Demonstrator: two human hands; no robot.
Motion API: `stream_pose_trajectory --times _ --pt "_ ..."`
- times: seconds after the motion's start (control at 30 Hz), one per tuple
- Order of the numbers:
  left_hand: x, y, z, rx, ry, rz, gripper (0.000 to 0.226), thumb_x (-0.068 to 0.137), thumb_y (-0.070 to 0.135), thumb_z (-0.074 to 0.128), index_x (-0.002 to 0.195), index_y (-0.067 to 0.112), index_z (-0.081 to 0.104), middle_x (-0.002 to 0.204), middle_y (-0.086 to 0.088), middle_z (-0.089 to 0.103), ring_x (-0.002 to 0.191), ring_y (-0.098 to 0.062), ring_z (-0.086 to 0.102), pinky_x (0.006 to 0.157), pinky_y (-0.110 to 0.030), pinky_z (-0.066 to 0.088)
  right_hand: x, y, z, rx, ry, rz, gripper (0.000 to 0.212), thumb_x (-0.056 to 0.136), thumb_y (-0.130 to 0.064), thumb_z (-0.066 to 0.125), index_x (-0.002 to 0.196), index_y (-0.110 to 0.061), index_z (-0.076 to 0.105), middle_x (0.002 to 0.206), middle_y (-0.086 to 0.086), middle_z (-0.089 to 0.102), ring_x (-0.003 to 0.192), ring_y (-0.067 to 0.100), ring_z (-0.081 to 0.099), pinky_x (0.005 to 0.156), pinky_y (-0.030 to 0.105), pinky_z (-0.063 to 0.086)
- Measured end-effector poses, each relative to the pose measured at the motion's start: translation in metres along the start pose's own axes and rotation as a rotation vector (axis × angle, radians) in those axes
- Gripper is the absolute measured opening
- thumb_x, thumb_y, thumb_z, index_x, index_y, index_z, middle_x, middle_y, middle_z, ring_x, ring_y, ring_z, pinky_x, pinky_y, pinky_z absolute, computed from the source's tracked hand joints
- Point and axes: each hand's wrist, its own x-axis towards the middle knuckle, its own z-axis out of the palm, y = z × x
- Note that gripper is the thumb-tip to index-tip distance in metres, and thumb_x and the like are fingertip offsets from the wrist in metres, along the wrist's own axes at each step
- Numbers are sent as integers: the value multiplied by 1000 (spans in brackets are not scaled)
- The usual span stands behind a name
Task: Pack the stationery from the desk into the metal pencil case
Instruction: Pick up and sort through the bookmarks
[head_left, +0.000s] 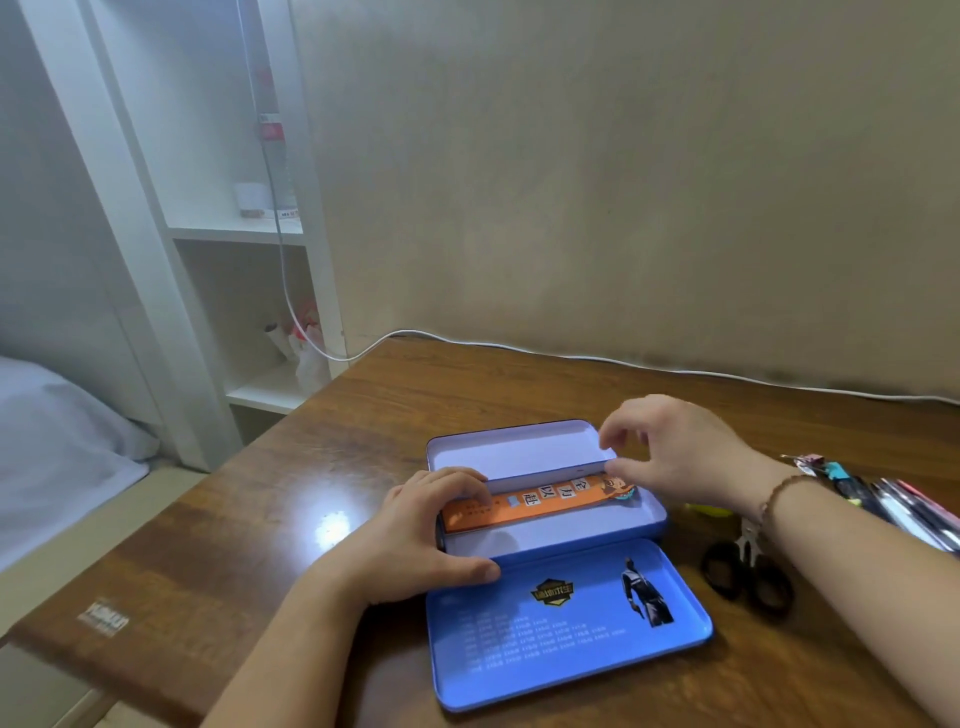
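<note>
The blue metal pencil case (571, 532) lies open mid-desk. Its printed lid (566, 623) is folded flat toward me and a pale inner tray (509, 452) is tipped up at the far side. An orange ruler-like strip (540, 499) with printed characters and a cartoon head lies slanted across the case. My left hand (426, 530) clasps the case's left end, fingers resting on the strip's left end, thumb along the near rim. My right hand (685, 447) pinches the strip's right end by the cartoon head.
Black-handled scissors (748, 571) lie right of the case, partly under my right forearm. A pile of pens and clips (883, 499) sits at the right edge, and a yellow item (706, 510) peeks out beside the case. A white cable (571, 353) runs along the wall.
</note>
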Motion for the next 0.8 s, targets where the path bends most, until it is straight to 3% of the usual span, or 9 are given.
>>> stream_pose_trajectory --times 0.2,0.37,0.47,0.57,0.63,0.7,0.8 --pt "0 0 0 -24 18 -22 62 61 57 81 116 48 53 131 29 45 128 -7 42 106 -39 44 -4 -5 14 -96 -134 34 35 77 -48 66 108 -41 53 107 -16 55 96 8 51 67 22 40" --pt "-1 3 -1 -51 35 3 59 63 51 84 114 46 54 129 27 47 123 0 45 100 -29 47 -6 -8 12 -89 -124 75 40 80 -50 67 115 -40 51 110 -15 55 97 9 50 70 24 39" --pt "-1 4 0 -69 38 20 57 66 44 86 114 42 56 129 25 48 119 8 47 94 -12 44 -21 5 -5 82 -4 121 32 80 -49 69 108 -41 56 102 -17 56 92 8 53 73 26 44" --pt "-1 3 0 -78 35 34 57 65 44 86 113 43 56 131 23 49 119 9 47 90 -3 40 -57 35 -25 124 149 136 28 81 -25 71 96 -45 57 95 -20 57 83 5 55 73 30 49" --pt "0 4 0 -84 26 30 58 65 44 86 114 44 55 130 23 49 118 8 48 89 -4 42 -84 50 -33 -72 31 101 41 80 -16 66 101 -49 55 107 -23 55 96 1 51 76 23 48" --pt "0 6 1 -94 19 13 62 65 42 88 118 43 54 130 22 50 116 7 50 89 -8 45 -103 56 -32 -287 -156 39 44 87 -23 61 120 -50 51 127 -23 44 114 2 40 84 16 43" --pt "-1 7 0 -109 10 -7 69 65 42 88 124 44 52 131 19 50 115 7 51 89 -11 48 -114 61 -22 -312 -262 -47 47 95 -32 52 135 -52 40 141 -21 32 125 4 29 99 21 39"
